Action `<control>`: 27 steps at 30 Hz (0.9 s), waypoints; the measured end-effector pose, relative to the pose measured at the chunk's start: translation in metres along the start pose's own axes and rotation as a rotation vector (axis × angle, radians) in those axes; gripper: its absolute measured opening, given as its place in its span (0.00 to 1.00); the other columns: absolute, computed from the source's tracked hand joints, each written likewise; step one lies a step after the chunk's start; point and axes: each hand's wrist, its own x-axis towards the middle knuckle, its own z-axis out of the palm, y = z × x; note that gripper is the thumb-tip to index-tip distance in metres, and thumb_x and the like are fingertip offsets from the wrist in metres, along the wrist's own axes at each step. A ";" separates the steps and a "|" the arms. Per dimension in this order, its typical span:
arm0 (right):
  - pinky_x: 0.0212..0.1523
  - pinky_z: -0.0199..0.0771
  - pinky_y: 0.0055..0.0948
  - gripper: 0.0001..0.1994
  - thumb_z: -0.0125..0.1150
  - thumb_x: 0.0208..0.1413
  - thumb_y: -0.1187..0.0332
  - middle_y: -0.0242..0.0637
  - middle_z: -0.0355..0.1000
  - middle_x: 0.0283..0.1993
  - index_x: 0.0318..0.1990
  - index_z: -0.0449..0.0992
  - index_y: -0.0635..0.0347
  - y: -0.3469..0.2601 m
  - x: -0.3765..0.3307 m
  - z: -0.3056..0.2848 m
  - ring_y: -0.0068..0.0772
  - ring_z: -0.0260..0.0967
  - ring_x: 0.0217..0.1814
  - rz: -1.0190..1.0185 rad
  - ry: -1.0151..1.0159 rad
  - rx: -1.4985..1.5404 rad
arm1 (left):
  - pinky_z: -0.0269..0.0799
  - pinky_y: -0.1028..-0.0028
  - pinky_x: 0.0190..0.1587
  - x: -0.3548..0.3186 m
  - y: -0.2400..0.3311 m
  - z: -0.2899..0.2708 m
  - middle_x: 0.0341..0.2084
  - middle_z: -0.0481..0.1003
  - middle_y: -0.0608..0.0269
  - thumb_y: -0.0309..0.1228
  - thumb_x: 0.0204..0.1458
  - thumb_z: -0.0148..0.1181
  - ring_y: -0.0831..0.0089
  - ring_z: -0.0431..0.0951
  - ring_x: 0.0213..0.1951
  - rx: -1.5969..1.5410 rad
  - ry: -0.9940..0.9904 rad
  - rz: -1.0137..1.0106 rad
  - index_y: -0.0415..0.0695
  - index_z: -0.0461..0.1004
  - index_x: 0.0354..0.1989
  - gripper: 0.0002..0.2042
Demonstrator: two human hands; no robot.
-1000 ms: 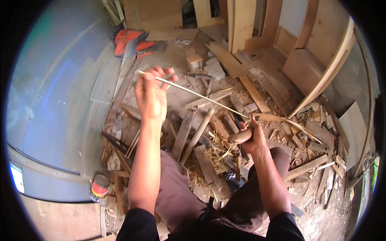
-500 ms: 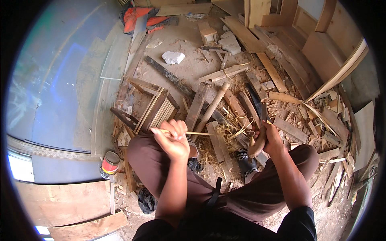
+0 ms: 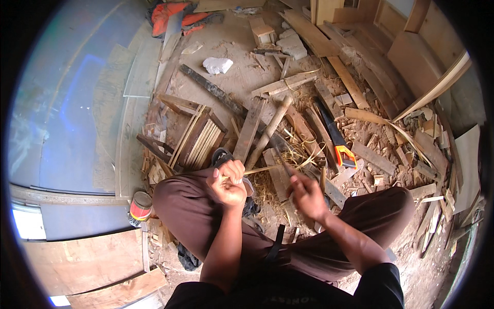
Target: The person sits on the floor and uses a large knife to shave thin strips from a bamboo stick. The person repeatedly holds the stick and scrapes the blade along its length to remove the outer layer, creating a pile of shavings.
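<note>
I sit on the ground with my knees in brown trousers spread apart. My left hand (image 3: 229, 184) is closed on a thin pale wooden stick (image 3: 262, 169) whose short free end points right. My right hand (image 3: 306, 195) is blurred beside it and grips a knife (image 3: 282, 160); its dark blade reaches up-left to the stick's end. Both hands hover above my lap, over a heap of pale wood shavings (image 3: 293, 157).
A hand saw (image 3: 337, 141) with an orange handle lies among wood offcuts to the right. A bundle of thin slats (image 3: 198, 139), a round pole (image 3: 270, 131), a red and yellow tin can (image 3: 140, 206) and a white lump (image 3: 217, 64) lie around. Planks lean at the far right.
My left hand has drawn the stick from arm's length back to my lap, and much less of it shows. My right hand has moved left toward it. The view has tilted down.
</note>
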 end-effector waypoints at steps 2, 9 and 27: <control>0.26 0.64 0.19 0.22 0.46 0.73 0.64 0.27 0.71 0.26 0.72 0.62 0.53 0.003 -0.010 0.022 0.13 0.57 0.23 -0.098 -0.026 -0.039 | 0.48 0.72 0.24 0.001 0.003 0.003 0.11 0.54 0.69 0.39 0.64 0.37 0.76 0.49 0.15 0.003 -0.008 0.020 0.47 0.55 0.15 0.22; 0.30 0.67 0.22 0.22 0.48 0.71 0.66 0.28 0.66 0.23 0.71 0.63 0.57 -0.007 -0.013 0.082 0.16 0.59 0.25 -0.143 -0.040 0.021 | 0.46 0.73 0.23 0.000 0.000 -0.001 0.11 0.53 0.70 0.36 0.64 0.38 0.79 0.48 0.16 -0.113 0.057 0.022 0.48 0.55 0.15 0.21; 0.28 0.57 0.19 0.22 0.47 0.72 0.66 0.20 0.59 0.24 0.71 0.64 0.56 0.045 0.013 0.103 0.14 0.52 0.26 -0.187 0.105 0.066 | 0.46 0.73 0.23 0.014 -0.002 -0.001 0.11 0.52 0.70 0.40 0.65 0.37 0.78 0.47 0.15 -0.114 0.117 -0.027 0.49 0.54 0.14 0.23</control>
